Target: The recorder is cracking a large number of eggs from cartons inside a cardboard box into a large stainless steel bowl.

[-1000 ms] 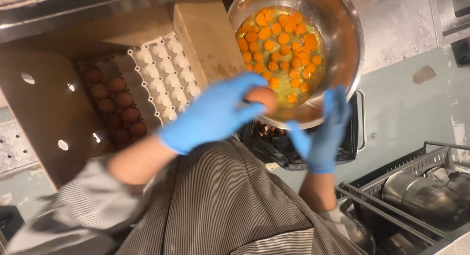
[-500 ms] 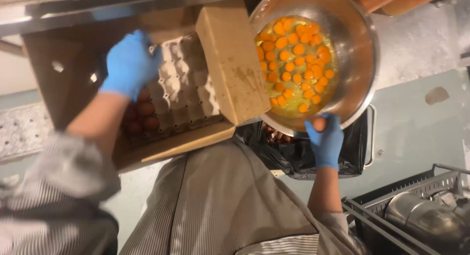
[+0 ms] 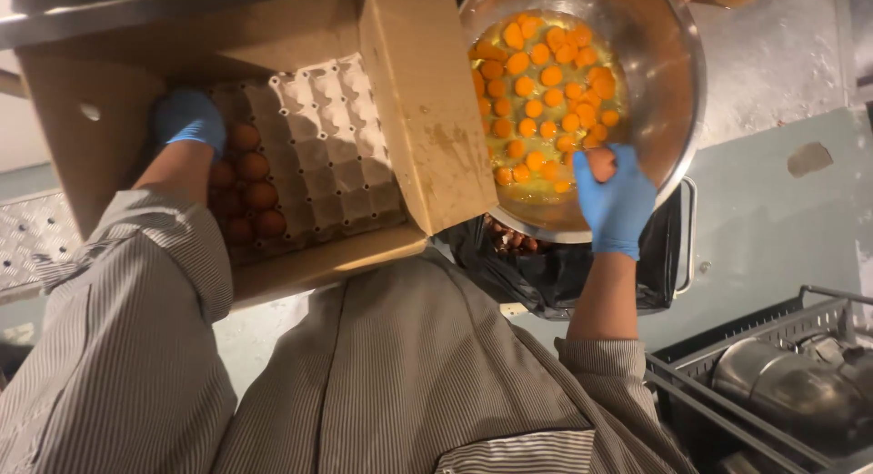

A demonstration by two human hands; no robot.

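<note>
The left hand [image 3: 188, 119], in a blue glove, reaches into the open brown cardboard box [image 3: 427, 110] at about 9 o'clock and rests on the brown eggs [image 3: 250, 178] in the grey pulp egg tray [image 3: 323, 156]; I cannot tell whether its grip has closed on one. The right hand [image 3: 617, 196], also gloved blue, has its grip clenched round a single brown egg [image 3: 601, 163] at the near rim of the round shiny steel bowl [image 3: 668, 92] at 1 o'clock, which is full of orange yolks [image 3: 544, 83] in clear white. Under the bowl, at 5 o'clock from it, sits a bin lined with a black bag [image 3: 564, 265]. An egg is light, stiff and brittle, and likely slick under a wet glove, so it is best cradled round its middle with spread fingertips and little squeeze.
</note>
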